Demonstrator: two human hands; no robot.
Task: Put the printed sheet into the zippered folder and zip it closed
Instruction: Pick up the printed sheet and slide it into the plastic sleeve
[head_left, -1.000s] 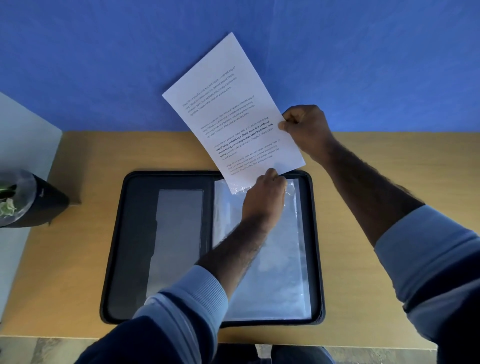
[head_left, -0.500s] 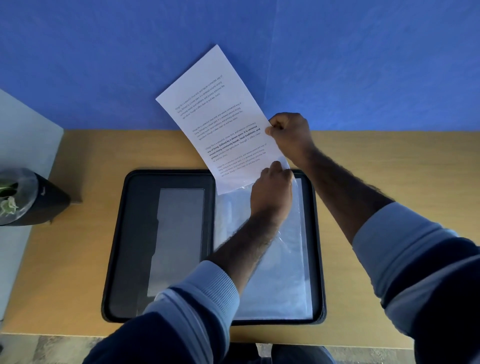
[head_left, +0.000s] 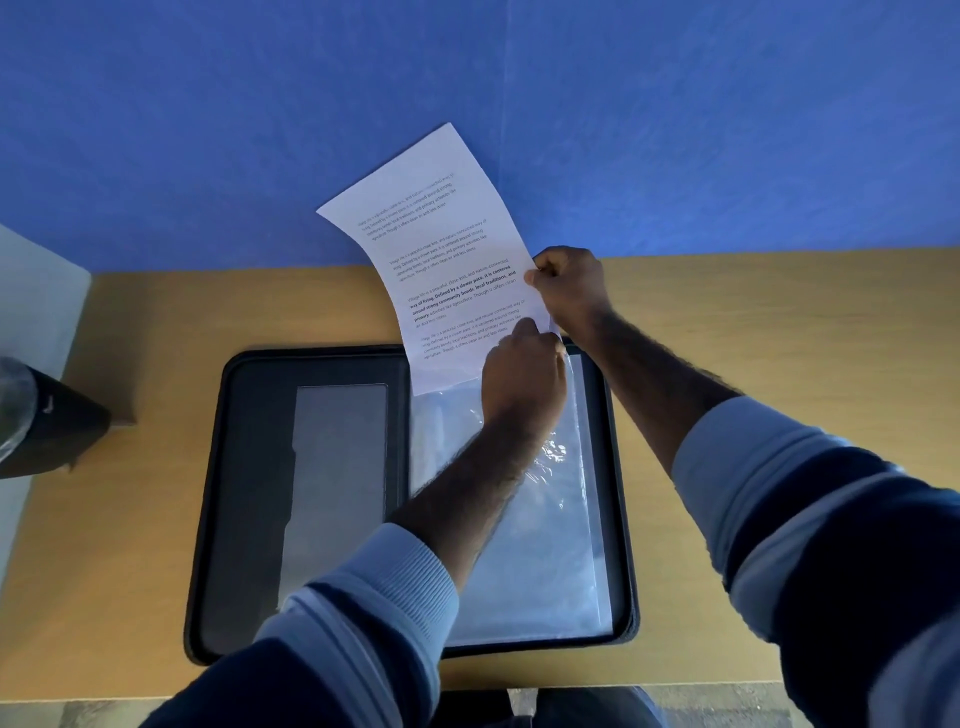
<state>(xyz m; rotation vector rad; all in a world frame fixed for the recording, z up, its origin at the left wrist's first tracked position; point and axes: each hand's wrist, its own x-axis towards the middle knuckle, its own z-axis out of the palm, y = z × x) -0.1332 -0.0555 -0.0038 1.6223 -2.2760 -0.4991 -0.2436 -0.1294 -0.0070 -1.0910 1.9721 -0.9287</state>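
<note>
printed sheet (head_left: 441, 260), bold lines "Defined by a slower pace"; "strong community bonds, local traditions"

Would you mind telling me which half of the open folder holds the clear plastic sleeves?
The right half, under the left hand and the lower edge of the printed sheet. The left half shows only a dark panel with a flat grey pocket.

"What is the sheet (head_left: 447, 270) made of?"
"Thin white paper, matt. The pockets (head_left: 545, 545) in the folder (head_left: 210, 519) are clear plastic, glossy and crinkled."
"And the folder itself?"
"Black and matt, cloth-like at its rim. The table (head_left: 130, 519) looks like smooth pale wood. The wall (head_left: 208, 130) is matt blue, faintly rough."
</note>
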